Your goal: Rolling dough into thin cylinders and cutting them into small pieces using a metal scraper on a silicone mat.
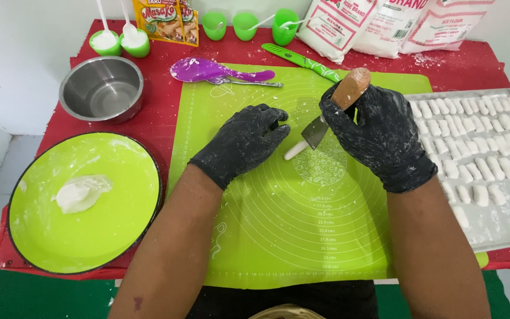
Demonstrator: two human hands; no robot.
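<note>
- right hand (379, 133), in a black glove dusted white, is wrapped tight around the brown wooden handle of a knife (326, 115); the blade tilts down and its edge meets a short white dough stick (296, 150).
- left hand (246, 142), gloved the same, rests on the lime green mat (278, 236) with fingers loosely curled and nothing in its grasp, fingertips just beside the dough stick's left end.
- the dough stick lies on the mat between the two hands.
- three white sacks (385, 23) with red printing stand side by side at the far right edge of the red tabletop (473, 65).
- two small yellow-and-red sachets (169, 20) lean at the far edge, left of three green cups (246, 25).
- a tray (503, 224) at right carries rows of cut white pieces.
- a green plate (90, 236) at left holds a lump of white dough; a steel bowl (101, 88) sits behind it.
- a purple spoon (213, 71) and a green-handled knife (302, 59) lie near the mat's far edge.
</note>
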